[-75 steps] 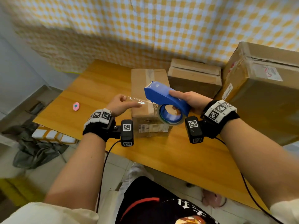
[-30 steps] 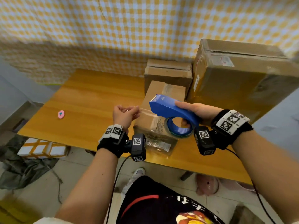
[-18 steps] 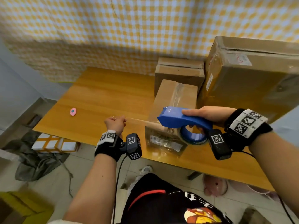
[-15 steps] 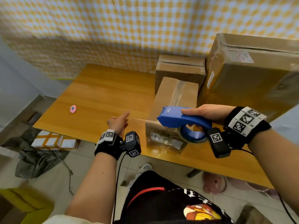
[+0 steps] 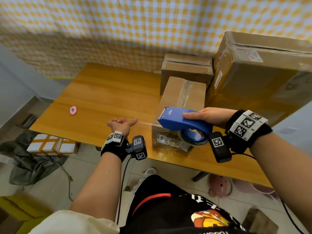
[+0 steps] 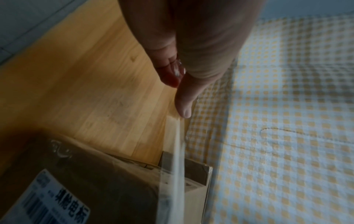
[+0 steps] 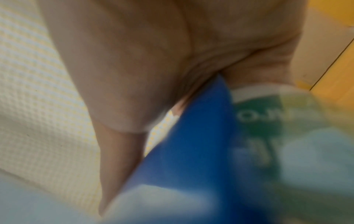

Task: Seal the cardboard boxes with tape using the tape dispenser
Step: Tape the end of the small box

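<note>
Yellow and white checked cloth (image 5: 152, 22) hangs behind the wooden counter (image 5: 104, 98). The right hand (image 5: 209, 116) has its grip wrapped tight around the blue plastic tape dispenser (image 5: 182, 122), thumb on top and fingers through the handle. The dispenser is held just above the near end of the small brown cardboard box (image 5: 182, 105), which sits on the counter near its front edge. A strip of clear tape (image 5: 145, 123) runs from the dispenser to the left hand (image 5: 121, 124), which pinches the tape's end between thumb and fingers, out to the left of the box. Behind the small box stands a medium brown box (image 5: 185, 68), and beside it a big brown box (image 5: 258, 75). A little pink thing (image 5: 73, 110) lies far left on the counter.
</note>
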